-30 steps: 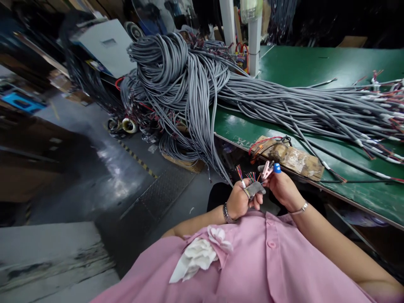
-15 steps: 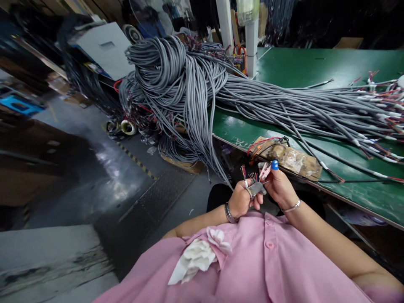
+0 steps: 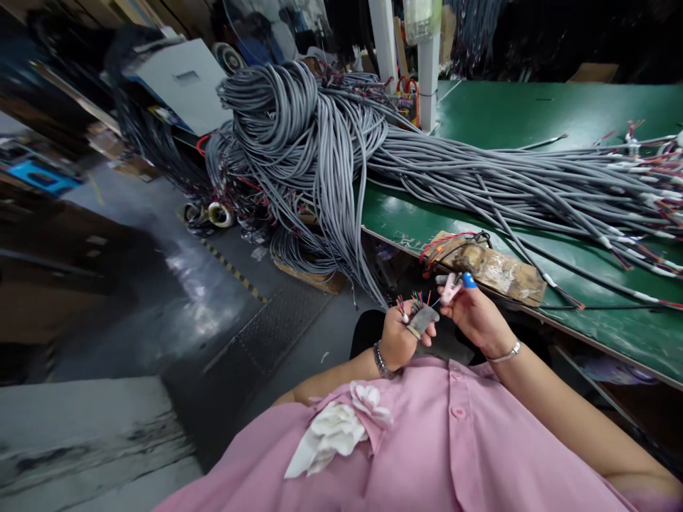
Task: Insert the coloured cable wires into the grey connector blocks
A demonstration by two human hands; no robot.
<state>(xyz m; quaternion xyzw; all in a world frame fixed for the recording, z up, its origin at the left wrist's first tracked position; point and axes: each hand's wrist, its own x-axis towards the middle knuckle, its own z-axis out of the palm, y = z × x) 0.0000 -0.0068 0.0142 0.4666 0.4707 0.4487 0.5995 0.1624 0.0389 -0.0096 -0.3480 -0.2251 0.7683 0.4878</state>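
Head view: two hands in front of the pink shirt (image 3: 416, 441), near each other but apart. Left hand (image 3: 400, 341): clamped on coloured wires (image 3: 417, 300), exact grip hidden under the fingers. Right hand (image 3: 472, 313): thumb and finger together, pinched on a pink clip (image 3: 451, 290). Blue cover (image 3: 468, 281) on the right thumb; grey cover (image 3: 423, 321), apparently a finger sleeve, on the left thumb.

Main relation: coloured wires to the left of the right hand, just beside the pink clip and slightly nearer the shirt. Nearer hand for the wires: left, in contact; for the clip: right. Wires fanned out past the left thumb, tips away from the shirt, long axis roughly across that thumb. Second wire bunch (image 3: 400, 306) with a white band, at the outer side of the left hand. Clip tilted, lower end toward the left hand, upper end toward the blue cover. Thin blue wire (image 3: 436, 303) in the gap, from left thumb tip toward the clip; touching or merely close, unclear.

Beyond the right hand, at the near edge of the table (image 3: 395, 206): wooden block (image 3: 515, 279). Farther past both hands: grey cables (image 3: 344, 171).
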